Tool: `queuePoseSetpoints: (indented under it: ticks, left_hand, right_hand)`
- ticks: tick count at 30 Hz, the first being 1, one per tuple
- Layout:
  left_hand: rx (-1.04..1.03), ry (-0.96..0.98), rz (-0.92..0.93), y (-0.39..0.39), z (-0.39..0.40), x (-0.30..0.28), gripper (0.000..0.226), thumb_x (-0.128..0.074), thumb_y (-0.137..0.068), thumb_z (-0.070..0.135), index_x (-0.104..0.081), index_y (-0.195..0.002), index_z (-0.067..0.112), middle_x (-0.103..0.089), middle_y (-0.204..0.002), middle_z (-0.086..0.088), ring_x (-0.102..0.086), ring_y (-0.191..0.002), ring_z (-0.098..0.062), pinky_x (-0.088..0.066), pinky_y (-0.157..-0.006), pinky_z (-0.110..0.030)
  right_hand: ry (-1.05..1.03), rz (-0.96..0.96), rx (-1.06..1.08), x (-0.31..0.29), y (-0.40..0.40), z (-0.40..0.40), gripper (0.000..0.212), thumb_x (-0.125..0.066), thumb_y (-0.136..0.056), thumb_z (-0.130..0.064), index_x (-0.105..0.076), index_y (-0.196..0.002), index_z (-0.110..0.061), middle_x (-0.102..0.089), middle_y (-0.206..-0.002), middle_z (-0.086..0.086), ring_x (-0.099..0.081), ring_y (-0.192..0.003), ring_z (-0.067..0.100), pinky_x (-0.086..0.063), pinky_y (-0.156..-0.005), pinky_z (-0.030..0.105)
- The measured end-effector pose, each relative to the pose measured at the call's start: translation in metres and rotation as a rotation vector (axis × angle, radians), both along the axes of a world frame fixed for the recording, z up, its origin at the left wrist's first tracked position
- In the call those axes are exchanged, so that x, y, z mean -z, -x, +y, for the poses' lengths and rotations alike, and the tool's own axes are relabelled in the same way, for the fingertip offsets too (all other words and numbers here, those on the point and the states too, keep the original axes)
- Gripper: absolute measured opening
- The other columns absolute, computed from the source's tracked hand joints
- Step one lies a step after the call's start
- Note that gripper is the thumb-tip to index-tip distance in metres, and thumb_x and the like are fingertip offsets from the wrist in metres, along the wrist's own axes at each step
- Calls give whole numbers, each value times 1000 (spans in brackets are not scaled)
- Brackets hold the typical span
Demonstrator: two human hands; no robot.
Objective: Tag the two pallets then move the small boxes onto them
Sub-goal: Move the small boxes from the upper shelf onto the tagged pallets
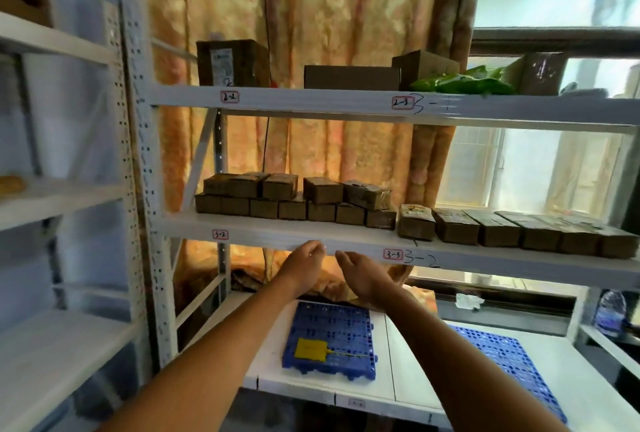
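While both hands hung just under the middle shelf (277,229) lip, our left hand (306,263) and right hand (363,275) each had a loose, spread grip holding nothing. Small boxes (294,199) sat stacked directly above and beyond the fingers, the row's long axis running left-right along that shelf, both hands about equally near. Below, the left pallet (329,327) carried a yellow tag (310,349); the right pallet (512,359) looked mostly hidden by our arm. We judged open room above the stack for lifting.
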State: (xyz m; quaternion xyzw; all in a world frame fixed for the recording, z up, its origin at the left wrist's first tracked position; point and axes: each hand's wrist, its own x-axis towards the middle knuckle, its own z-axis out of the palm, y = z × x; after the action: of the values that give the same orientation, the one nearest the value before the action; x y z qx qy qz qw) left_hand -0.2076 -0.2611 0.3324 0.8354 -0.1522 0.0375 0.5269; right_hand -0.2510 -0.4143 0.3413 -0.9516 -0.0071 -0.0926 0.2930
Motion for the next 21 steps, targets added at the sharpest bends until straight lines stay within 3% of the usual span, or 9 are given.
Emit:
queuePoseSetpoints:
  ticks: [3,6,9,12,15,16,19,21]
  left_hand:
    - [-101,-16,-55,-20,46,-6,42,-38,-107,39,-57,-138,19,-57,-144,-6,-53,-126,-22,-35,-95,-25]
    - [-184,-44,-73,-49,99,-10,43,-36,-108,39,-55,-140,18,-55,-146,-7,-51,-130,-24,-34,-97,-24]
    - [-279,-35,-108,-85,151,-22,42,-45,-103,39,-56,-139,22,-60,-141,-6,-58,-124,-27,-46,-104,-36]
    - [-324,11,-173,-125,198,-40,38,-56,-98,34,-57,-135,25,-65,-130,-3,-65,-110,-26,-54,-88,-38]
    - [-325,61,-239,-172,233,-59,33,-58,-94,23,-63,-126,15,-68,-106,-11,-67,-91,-32,-54,-72,-41]
    - [-323,76,-254,-188,244,-65,32,-61,-91,19,-65,-123,15,-67,-101,-9,-67,-89,-30,-53,-70,-39]
    - [-292,65,-290,-240,266,-71,43,-74,-84,17,-63,-126,15,-59,-122,-6,-59,-113,-24,-51,-89,-32]
    - [-254,28,-333,-267,273,-68,48,-79,-81,20,-61,-125,23,-56,-119,2,-57,-114,-19,-45,-85,-14]
  right_hand:
    - [-58,13,-26,-9,-27,40,59,-30,-109,-51,-54,-148,-13,-55,-151,14,-51,-137,33,-39,-114,42]
    - [-46,-13,-61,-17,-57,87,60,-31,-108,-53,-58,-142,-12,-57,-148,15,-53,-133,34,-40,-113,44]
    - [8,-88,-43,-25,-95,134,65,-33,-104,-61,-50,-150,-19,-55,-151,11,-53,-135,33,-42,-111,44]
    - [128,-227,-17,-42,-138,173,55,-44,-99,-58,-49,-142,-24,-61,-141,9,-56,-127,34,-49,-102,47]
    - [321,-375,7,-62,-183,203,62,-52,-96,-52,-37,-149,-24,-53,-147,8,-46,-137,34,-43,-107,50]
    - [380,-417,24,-69,-200,211,68,-53,-95,-52,-32,-154,-25,-48,-152,7,-41,-141,34,-40,-109,51]
    - [525,-507,59,-82,-243,225,79,-59,-90,-54,-26,-156,-28,-42,-155,2,-34,-147,29,-35,-113,53]
    - [586,-519,67,-85,-263,225,84,-61,-87,-58,-25,-157,-29,-41,-157,2,-33,-148,29,-31,-115,55]
